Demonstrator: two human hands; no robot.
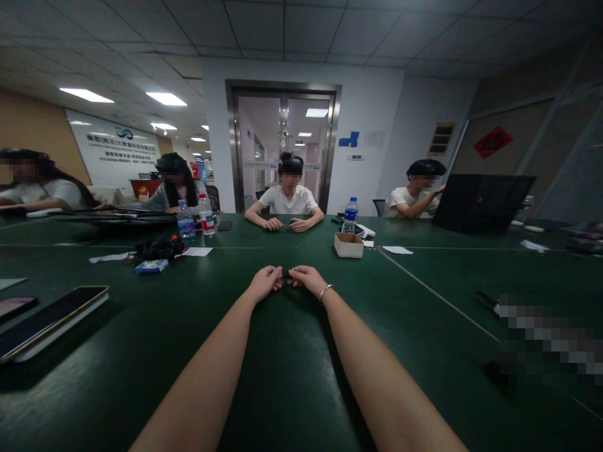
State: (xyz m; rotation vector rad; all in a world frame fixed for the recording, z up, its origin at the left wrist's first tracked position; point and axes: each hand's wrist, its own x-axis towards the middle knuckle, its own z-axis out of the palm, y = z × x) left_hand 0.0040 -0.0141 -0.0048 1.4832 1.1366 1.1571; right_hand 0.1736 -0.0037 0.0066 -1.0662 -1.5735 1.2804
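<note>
Both of my arms reach out over the dark green table [287, 364]. My left hand [264, 284] and my right hand [307, 277], which has a silver bracelet [325, 291] at its wrist, come close together. Between their fingertips is a small black object [286, 274], pinched from both sides. Most of it is covered by my fingers, so its kind cannot be made out. A small open cardboard box [348, 247] stands beyond my right hand.
Two phones [56, 320] lie at the left. Beyond them are a blue-and-white packet [151, 266], a black bundle [160, 247] and bottles [185, 220]. Another bottle [350, 215] stands behind the box. A person [289, 201] sits opposite; others sit at both sides. A black panel [480, 202] stands right.
</note>
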